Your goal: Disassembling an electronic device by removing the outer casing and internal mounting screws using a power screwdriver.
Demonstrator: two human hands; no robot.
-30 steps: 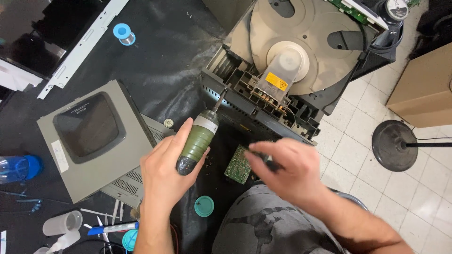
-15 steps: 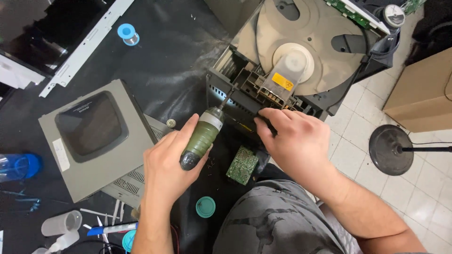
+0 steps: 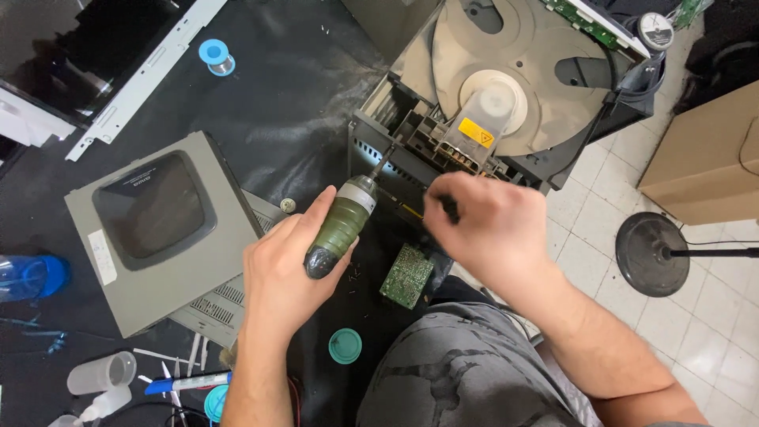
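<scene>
The left hand [image 3: 288, 269] is gripping a green-handled screwdriver [image 3: 341, 225], angling its tip into the opened grey device [image 3: 411, 150] at the worktop's [image 3: 300, 95] edge; the right hand [image 3: 482, 229] is curling closed just beside the shaft, probably steadying it, though anything in its grasp is hidden; a small green circuit board [image 3: 407, 275] is lying beneath.

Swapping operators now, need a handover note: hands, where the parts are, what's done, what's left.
Left hand: wrapped round the green screwdriver, bit tip at the front edge of the opened grey disc player.
Right hand: on the player's front, just right of the bit; what it grips is hidden.
Parts: small green circuit board loose on the black mat below the player. Grey panel with a dark window lies to the left. Teal cap near the knee.
Done: cover off, one board out.
Left: the front-edge fastener, apparently; the disc tray is in place.
</scene>
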